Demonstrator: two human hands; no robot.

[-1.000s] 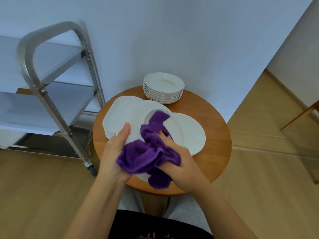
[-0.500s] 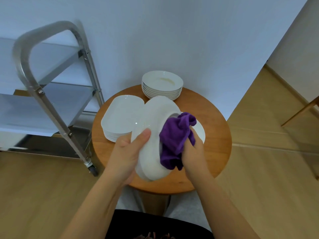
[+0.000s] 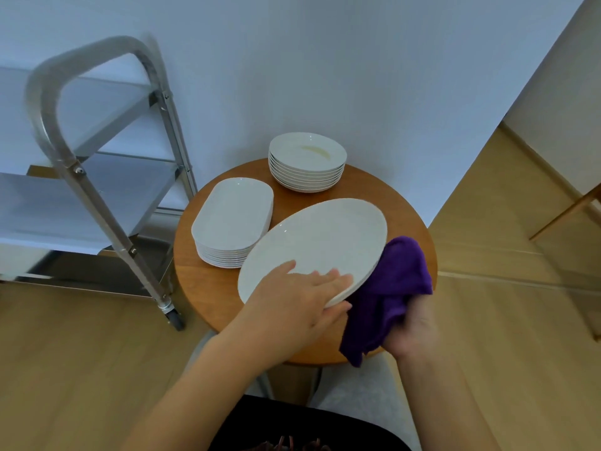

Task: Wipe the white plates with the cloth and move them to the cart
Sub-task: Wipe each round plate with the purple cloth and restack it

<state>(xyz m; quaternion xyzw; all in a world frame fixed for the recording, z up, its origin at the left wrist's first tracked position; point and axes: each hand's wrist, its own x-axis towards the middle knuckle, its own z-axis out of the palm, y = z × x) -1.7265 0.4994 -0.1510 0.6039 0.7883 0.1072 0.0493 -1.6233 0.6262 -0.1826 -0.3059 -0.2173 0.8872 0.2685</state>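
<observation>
Pinching the oval plate (image 3: 317,247) at one rim over the table's (image 3: 208,288) front edge, the left hand (image 3: 297,307) could let it tip and drop while the right hand (image 3: 411,330), bunched around the purple cloth (image 3: 387,288), rubs underneath.

Dining-service room: plate stacks (image 3: 307,164), steel cart (image 3: 97,177), wooden table (image 3: 374,190).

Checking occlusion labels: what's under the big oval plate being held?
Under the large white oval plate, the purple cloth in the right hand shows at its right edge, with the round wooden table below. Anything directly beneath is hidden.
</observation>
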